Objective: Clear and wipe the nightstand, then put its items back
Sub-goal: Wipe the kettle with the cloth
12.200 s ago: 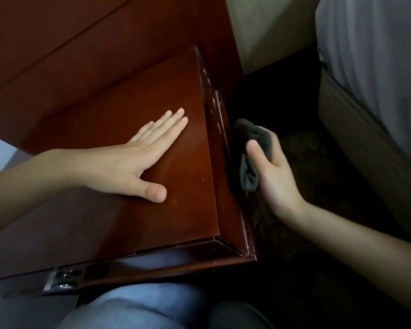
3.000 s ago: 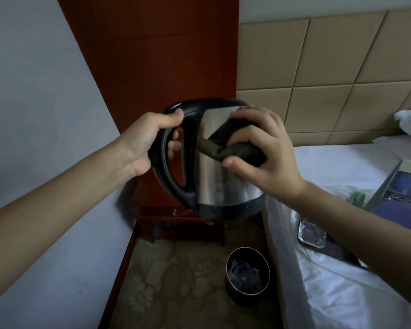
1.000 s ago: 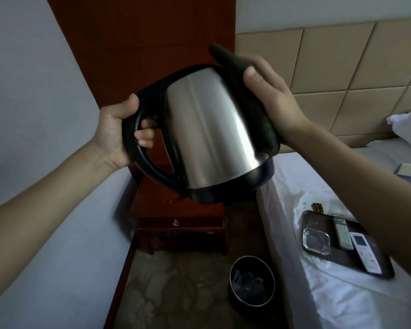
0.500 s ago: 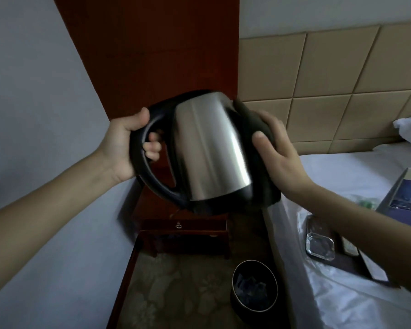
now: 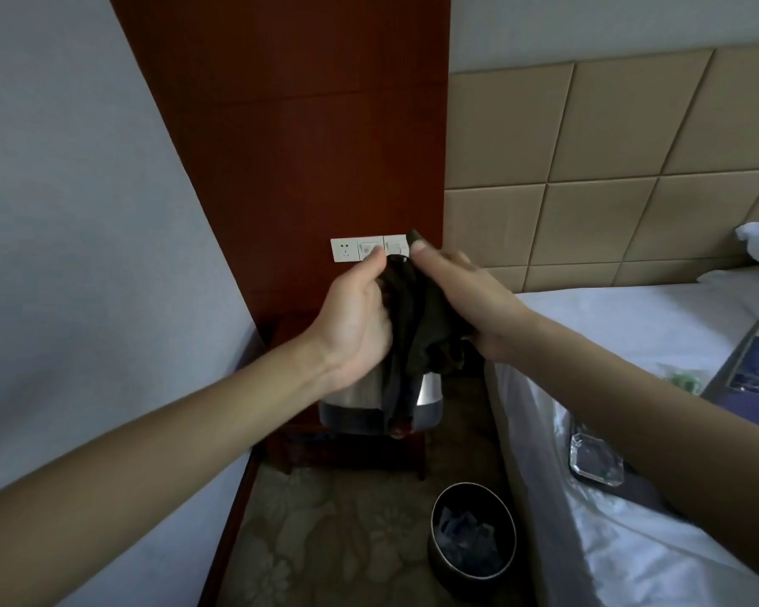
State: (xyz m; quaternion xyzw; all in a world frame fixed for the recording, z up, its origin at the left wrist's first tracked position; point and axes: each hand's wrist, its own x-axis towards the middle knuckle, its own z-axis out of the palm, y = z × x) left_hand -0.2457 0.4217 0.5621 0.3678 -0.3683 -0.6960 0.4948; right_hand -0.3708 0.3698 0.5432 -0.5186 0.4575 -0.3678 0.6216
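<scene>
two forearms cross the foreground, the right one overlapping the edge of a glass ashtray (image 5: 594, 460) on the bed (image 5: 610, 317); a waste bin (image 5: 474, 532) stands on the floor just beside it. most of the kettle (image 5: 351, 398) is hidden: only its lower steel wall and dark base show, over the nightstand (image 5: 351, 449), contact unclear. the left hand (image 5: 356, 326) curls its fingers round the kettle's top, handle unseen. the right hand (image 5: 469, 304) lays long, close-set fingers on the dark cloth (image 5: 430, 330) draped over the kettle, thumb hidden. behind, a socket plate (image 5: 347, 249) peeks above the knuckles.
</scene>
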